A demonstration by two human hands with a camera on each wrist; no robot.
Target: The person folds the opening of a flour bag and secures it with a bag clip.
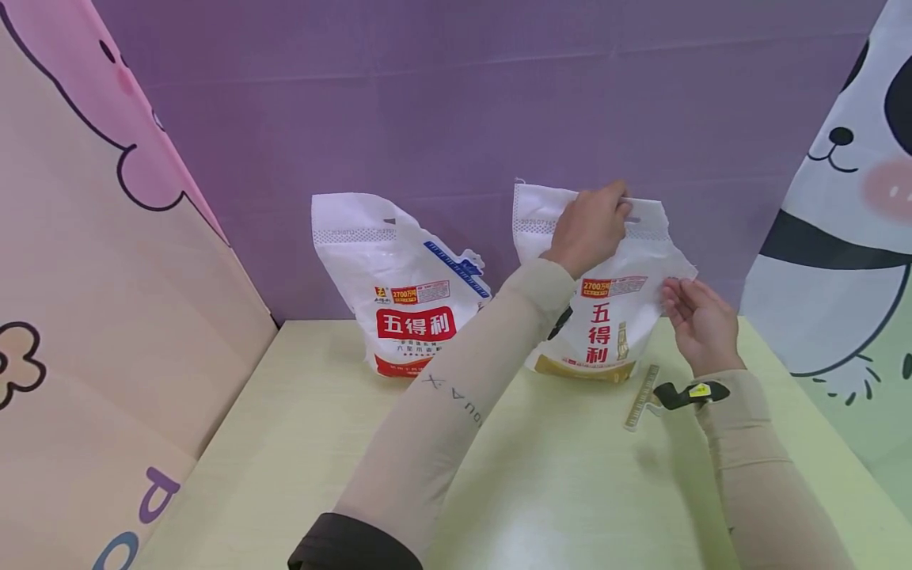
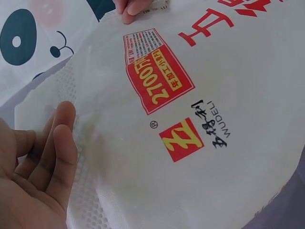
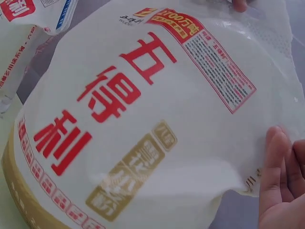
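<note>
A white flour bag (image 1: 627, 269) with red lettering and a gold base stands upright on the table, to the right of centre. My left hand (image 1: 591, 229) grips its top edge by the handle slot; in the left wrist view curled fingers (image 2: 64, 157) lie against the dotted top band. At the bag's right side my right hand (image 1: 701, 324) pinches the edge of the plastic, fingertips (image 3: 276, 143) against it in the right wrist view. A second flour bag (image 1: 363, 261), with a red label and a blue strip, stands to the left, partly hidden by my left sleeve.
A narrow gold-brown strip (image 1: 644, 396) lies on the pale table (image 1: 556, 475) in front of the right bag. Behind the bags rises a purple cloth backdrop (image 1: 442, 119). Printed cartoon panels (image 1: 841, 261) close off both sides.
</note>
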